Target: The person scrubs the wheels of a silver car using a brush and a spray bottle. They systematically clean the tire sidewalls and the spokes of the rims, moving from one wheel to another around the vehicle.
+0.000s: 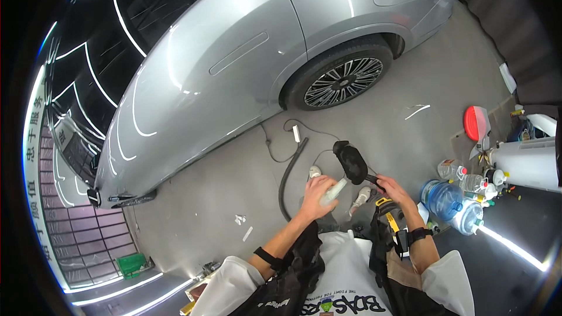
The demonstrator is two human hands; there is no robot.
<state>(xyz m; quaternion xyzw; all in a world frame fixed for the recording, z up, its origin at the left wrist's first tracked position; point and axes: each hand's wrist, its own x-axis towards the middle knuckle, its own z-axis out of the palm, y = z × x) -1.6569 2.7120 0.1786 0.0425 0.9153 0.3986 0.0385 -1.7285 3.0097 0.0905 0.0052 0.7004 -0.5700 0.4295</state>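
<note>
My left hand (317, 198) is closed around a pale, translucent bottle-like object (335, 191). Its tip meets the lower edge of a thick, dark head, or appears to overlap it. That head belongs to a black brush-like tool (350, 162), whose exact kind I cannot tell. My right hand (392, 189) grips the tool's slim black handle (375, 181). Both hands are in front of my torso, above my shoes (361, 197). Beyond them stands a silver car (246, 61), its multi-spoke wheel (344, 81) facing me.
A dark hose (287, 175), a thin cable (274, 158) and a white power strip (296, 133) lie on the grey floor. To the right are large water bottles (441, 199), a white cylindrical container (524, 162) and a red round object (474, 123). A yellow-and-black object (392, 221) is by my right forearm.
</note>
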